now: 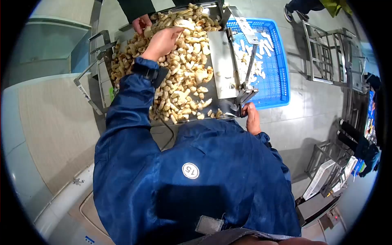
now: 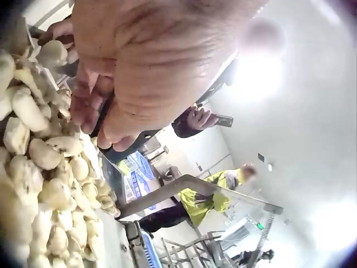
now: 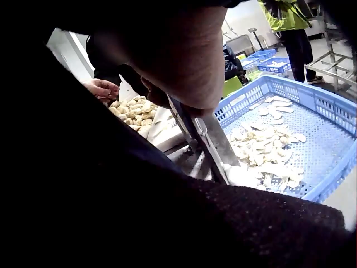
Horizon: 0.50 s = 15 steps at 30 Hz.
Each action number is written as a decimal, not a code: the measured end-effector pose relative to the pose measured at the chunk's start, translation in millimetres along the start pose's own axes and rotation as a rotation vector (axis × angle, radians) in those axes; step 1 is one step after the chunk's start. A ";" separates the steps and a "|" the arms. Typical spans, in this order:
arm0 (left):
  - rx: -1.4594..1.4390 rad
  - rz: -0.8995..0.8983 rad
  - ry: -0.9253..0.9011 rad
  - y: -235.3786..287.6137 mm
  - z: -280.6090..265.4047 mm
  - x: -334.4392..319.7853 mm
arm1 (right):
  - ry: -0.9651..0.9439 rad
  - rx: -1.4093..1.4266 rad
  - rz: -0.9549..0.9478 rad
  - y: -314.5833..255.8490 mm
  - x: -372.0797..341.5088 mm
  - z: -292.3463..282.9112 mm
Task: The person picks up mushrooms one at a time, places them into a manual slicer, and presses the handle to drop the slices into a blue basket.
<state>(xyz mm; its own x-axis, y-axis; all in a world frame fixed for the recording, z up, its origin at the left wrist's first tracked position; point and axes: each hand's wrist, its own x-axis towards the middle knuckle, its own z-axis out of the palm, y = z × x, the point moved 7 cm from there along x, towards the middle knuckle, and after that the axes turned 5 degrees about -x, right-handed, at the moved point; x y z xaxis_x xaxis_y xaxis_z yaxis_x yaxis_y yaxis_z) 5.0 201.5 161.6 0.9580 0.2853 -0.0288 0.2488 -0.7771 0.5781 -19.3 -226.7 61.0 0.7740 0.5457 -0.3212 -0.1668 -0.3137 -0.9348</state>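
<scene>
Whole pale-brown mushrooms (image 1: 179, 77) lie heaped on a metal worktop. My left hand (image 1: 161, 43) is over the far part of this pile, fingertips right beside a large mushroom (image 1: 185, 24). In the left wrist view its fingers (image 2: 86, 106) are loosely bent, with no mushroom showing between them. My right hand (image 1: 253, 119) grips the near end of a hinged slicer lever (image 1: 252, 61), and the palm hides most of the handle. A flat metal plate (image 1: 222, 65) lies between the heap and the lever. White mushroom slices (image 3: 262, 148) are in a blue plastic basket (image 3: 329, 106).
Another person's hand (image 1: 141, 23) is at the pile's far left edge, close to my left hand. Metal frames (image 1: 328, 57) stand on the tiled floor at the right. A person in a yellow-green jacket (image 2: 203, 201) stands farther off.
</scene>
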 end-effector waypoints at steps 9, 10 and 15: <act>0.315 -0.011 -0.115 -30.1 45.8 90.1 | 0.027 -0.043 0.006 1.0 -0.2 -3.2; 0.345 0.011 -0.091 -29.8 43.3 91.7 | 0.028 -0.055 0.006 2.0 -0.6 -2.8; 0.051 -0.048 0.066 -33.2 9.4 79.0 | 0.005 -0.026 -0.023 3.2 1.6 -3.3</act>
<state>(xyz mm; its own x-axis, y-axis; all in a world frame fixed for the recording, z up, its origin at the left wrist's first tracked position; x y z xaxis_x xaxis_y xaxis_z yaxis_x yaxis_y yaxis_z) 73.8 244.5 132.4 0.9337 0.3582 -0.0011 0.3032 -0.7888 0.5346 -16.5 -229.4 58.0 0.7804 0.5492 -0.2989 -0.1331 -0.3211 -0.9376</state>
